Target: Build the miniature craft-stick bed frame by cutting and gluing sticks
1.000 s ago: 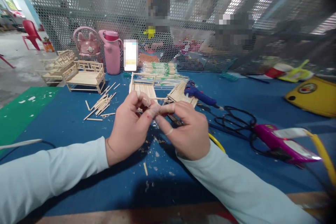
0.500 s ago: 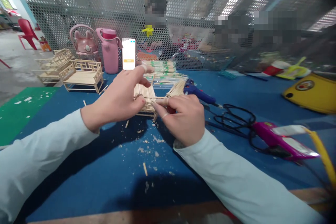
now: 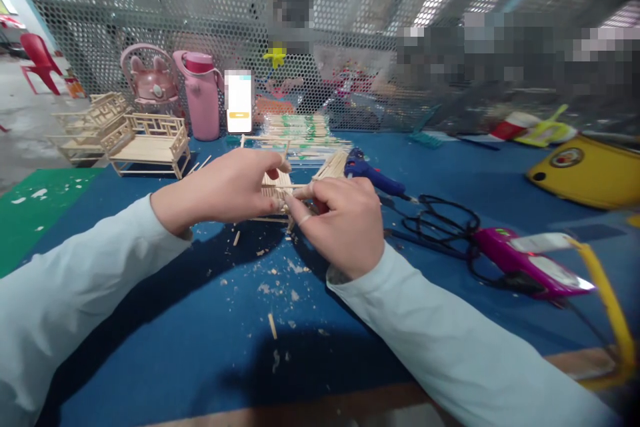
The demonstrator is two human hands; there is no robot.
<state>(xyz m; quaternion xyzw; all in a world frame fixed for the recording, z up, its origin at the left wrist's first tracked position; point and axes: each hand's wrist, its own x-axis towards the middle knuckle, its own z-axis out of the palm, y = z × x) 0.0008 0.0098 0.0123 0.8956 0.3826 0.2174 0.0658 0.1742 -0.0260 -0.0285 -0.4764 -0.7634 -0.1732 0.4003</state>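
A small bench model (image 3: 281, 183) made of thin wooden sticks stands on the blue table, partly covered by both hands. My right hand (image 3: 345, 220) pinches a thin stick (image 3: 300, 185) at the model's right front corner. From the left, my left hand (image 3: 225, 187) reaches over the model, thumb and fingers bent round its near part; what they grip, if anything, is hidden. Just behind my right hand lie a pile of loose sticks (image 3: 333, 165) and a blue glue gun (image 3: 375, 175).
Finished stick benches (image 3: 150, 143) stand at the left. Behind are a pink bottle (image 3: 202, 103), a lit phone (image 3: 239, 103) and bundled sticks (image 3: 300, 127). A black cable (image 3: 440, 213), a magenta device (image 3: 530, 263) and a yellow pouch (image 3: 590, 173) lie right.
The fingers of my left hand have come down from their raised, spread pose and bent closer to the model. My right hand keeps its pinch. The view has shifted slightly.
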